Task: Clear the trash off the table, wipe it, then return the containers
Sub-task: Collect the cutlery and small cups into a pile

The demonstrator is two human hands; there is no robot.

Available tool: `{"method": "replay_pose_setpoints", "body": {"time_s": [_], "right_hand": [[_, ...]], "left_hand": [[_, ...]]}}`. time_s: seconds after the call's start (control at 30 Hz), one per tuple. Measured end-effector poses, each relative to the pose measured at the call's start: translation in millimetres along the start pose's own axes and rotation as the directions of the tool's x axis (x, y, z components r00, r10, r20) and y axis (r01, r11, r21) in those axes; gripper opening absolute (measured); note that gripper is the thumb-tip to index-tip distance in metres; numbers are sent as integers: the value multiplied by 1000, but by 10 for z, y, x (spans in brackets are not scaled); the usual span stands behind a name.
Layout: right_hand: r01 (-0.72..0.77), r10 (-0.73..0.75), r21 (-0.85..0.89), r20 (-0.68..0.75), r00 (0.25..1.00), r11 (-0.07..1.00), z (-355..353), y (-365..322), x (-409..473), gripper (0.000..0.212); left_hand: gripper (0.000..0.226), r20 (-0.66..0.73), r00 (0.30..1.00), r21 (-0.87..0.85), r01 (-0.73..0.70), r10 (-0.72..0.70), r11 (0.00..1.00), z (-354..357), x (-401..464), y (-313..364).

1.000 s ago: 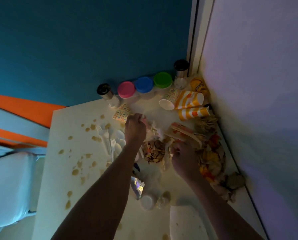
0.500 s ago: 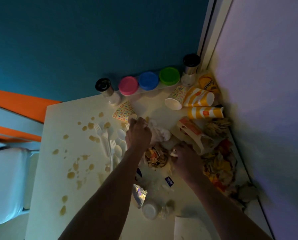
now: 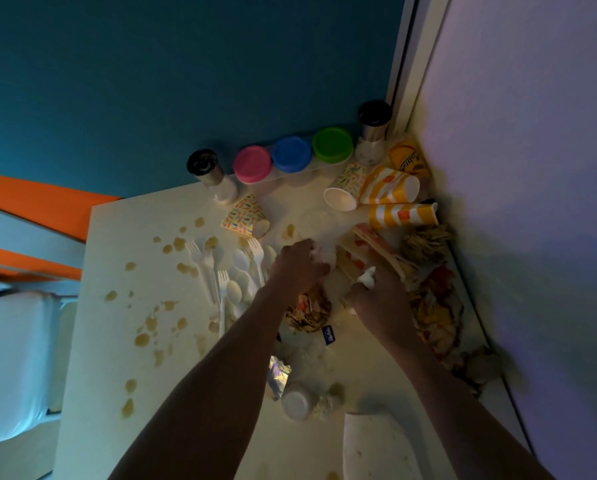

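Both hands clutch crumpled white paper napkins: left hand (image 3: 298, 263), right hand (image 3: 380, 299); bunch them tighter, sweeping neighbouring wrappers inward.

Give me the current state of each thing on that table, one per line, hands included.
left hand: gripping white crumpled paper
right hand: gripping a white wad
striped cups: tipped on their sides
confetti cup: tipped over
pink, blue, green lidded containers: upright, closed
two shakers: upright
plastic forks and spoons: scattered loose
table: spotted with brown spills
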State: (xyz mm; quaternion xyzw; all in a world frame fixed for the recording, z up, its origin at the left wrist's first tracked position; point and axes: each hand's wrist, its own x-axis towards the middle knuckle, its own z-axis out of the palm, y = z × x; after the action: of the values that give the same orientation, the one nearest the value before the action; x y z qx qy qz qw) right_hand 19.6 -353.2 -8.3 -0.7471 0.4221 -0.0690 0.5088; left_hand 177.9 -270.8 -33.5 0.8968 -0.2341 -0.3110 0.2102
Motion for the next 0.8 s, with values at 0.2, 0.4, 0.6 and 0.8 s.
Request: {"method": "replay_pose_setpoints", "body": {"time_s": [0.2,0.4,0.6,0.8], "right_hand": [[-94,64,224,135,989,970,64,-25,28,10],[-139,98,157,247,964,978,201,-52,115,36],[-233,189,248,188,964,940,331,-57,83,14],[54,-53,4,227,973,999,373,-278,231,28]], "left_hand": [[38,-108,983,-587,55,-145,807,-361,-163,-140],[20,-208,956,-797,-42,-209,602,-515,-484,-322],[36,-135,961,-781,48,-243,623,-596,-574,-488],[19,19,927,-814,232,-375,532,-615,-621,-552]]}}
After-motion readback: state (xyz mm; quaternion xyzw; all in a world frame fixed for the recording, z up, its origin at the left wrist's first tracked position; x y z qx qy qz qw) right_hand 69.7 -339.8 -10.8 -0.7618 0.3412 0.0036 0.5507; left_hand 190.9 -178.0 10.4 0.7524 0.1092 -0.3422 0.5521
